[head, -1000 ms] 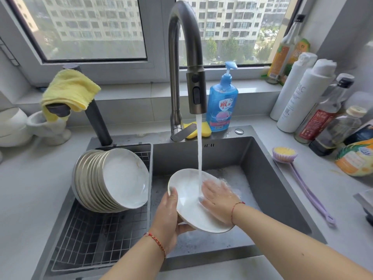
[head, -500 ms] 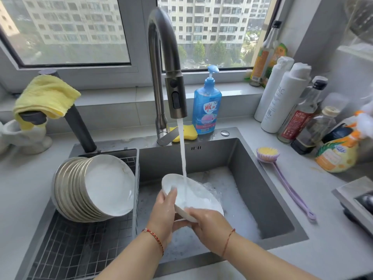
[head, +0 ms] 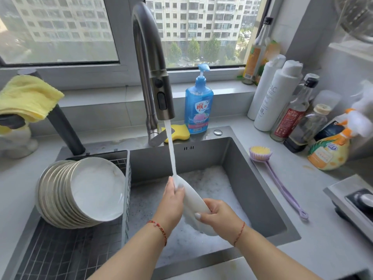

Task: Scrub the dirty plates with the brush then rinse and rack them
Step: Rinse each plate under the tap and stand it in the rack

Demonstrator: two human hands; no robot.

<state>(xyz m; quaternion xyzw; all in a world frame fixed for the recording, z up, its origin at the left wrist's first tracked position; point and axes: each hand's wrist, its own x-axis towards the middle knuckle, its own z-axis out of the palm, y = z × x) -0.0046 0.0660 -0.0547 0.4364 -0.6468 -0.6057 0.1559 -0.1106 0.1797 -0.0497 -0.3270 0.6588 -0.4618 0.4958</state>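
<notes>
Now rinsing: both hands hold the plate (head: pixel 192 201) edge-on under the tap stream (head: pixel 171 150).
Left hand (head: pixel 171 201) fingers grip its 12 o'clock rim, right hand (head: pixel 219 215) fingers its 6 o'clock; turning it slowly should flush both faces.

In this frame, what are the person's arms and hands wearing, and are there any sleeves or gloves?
No sleeves or gloves: both forearms are bare. The left hand has a thin red braided cord bracelet at the wrist, with a small knot or bead. The right hand has a plainer thin red string bracelet. Its thumbnail looks pale.
</notes>
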